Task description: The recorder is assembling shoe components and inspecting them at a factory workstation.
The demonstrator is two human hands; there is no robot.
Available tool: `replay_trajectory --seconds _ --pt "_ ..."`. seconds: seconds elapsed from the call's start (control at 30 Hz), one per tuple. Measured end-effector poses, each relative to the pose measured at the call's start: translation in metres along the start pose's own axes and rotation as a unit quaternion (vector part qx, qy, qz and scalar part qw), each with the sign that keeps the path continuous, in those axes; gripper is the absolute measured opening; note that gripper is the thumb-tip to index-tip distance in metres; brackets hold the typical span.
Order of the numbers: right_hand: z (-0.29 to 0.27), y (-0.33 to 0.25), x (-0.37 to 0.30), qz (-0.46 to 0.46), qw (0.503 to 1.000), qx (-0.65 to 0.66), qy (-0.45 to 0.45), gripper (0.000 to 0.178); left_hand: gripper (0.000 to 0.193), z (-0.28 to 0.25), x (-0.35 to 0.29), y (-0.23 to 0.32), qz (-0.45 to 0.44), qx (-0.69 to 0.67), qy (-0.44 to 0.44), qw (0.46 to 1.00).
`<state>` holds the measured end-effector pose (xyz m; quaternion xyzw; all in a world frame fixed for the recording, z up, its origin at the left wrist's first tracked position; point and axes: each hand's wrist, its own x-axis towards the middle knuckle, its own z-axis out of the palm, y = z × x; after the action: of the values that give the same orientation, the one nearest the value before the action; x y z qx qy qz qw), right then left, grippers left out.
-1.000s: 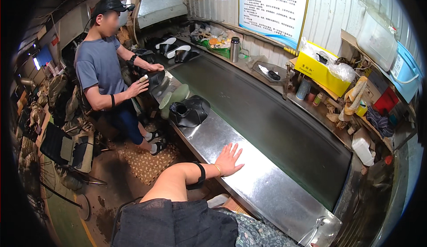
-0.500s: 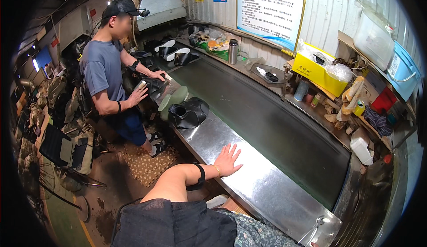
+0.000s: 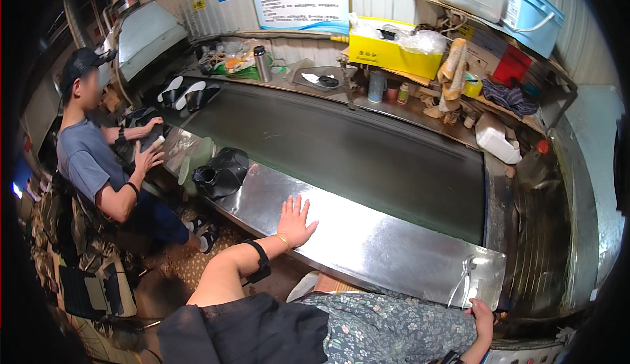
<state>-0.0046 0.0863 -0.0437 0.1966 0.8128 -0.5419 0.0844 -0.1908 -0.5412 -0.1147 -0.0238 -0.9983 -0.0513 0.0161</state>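
My left hand [image 3: 296, 222] lies flat with fingers spread on the shiny metal ledge [image 3: 367, 239] beside a long dark belt-like surface [image 3: 341, 161]. Farther left along the ledge sits a black leather-like piece with a round opening [image 3: 223, 171], against a pale green rounded thing [image 3: 194, 161]. At the ledge's near right corner is my right hand [image 3: 483, 317], close to a thin metal tool with a cord or long handles [image 3: 464, 277]; its fingers are mostly hidden, so its grip cannot be made out.
A person in a cap [image 3: 88, 147] stands at the far left, holding a small pale cylinder [image 3: 159, 141]. Black-and-white sandals [image 3: 187, 94] lie at the belt's far end. Behind it are a steel flask [image 3: 262, 64], a yellow box [image 3: 394, 52], a white jug [image 3: 496, 138] and a blue bucket [image 3: 533, 16].
The view has swung right, so the scene slides left and my right hand and forearm come into sight. My left hand stays flat on the metal ledge.
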Motion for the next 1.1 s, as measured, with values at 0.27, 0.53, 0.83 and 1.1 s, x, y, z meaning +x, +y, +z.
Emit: replay_trajectory --seconds 0.27,0.53,0.83,1.1 --pt "-0.003 0.007 -0.005 0.010 1.000 0.024 0.000 0.036 0.079 0.004 0.001 0.006 0.000 0.010 0.009 1.000" --pt "-0.006 0.014 -0.001 -0.010 0.999 0.032 0.010 0.036 0.081 -0.001 0.002 0.007 -0.005 0.016 -0.008 1.000" --pt "-0.005 0.010 -0.005 0.024 0.997 0.057 0.049 0.034 0.080 -0.003 0.001 0.007 -0.008 0.007 -0.004 1.000" --pt "-0.004 0.022 -0.006 -0.018 0.995 0.037 0.087 0.036 0.080 -0.002 0.003 0.008 -0.008 0.006 -0.002 1.000"
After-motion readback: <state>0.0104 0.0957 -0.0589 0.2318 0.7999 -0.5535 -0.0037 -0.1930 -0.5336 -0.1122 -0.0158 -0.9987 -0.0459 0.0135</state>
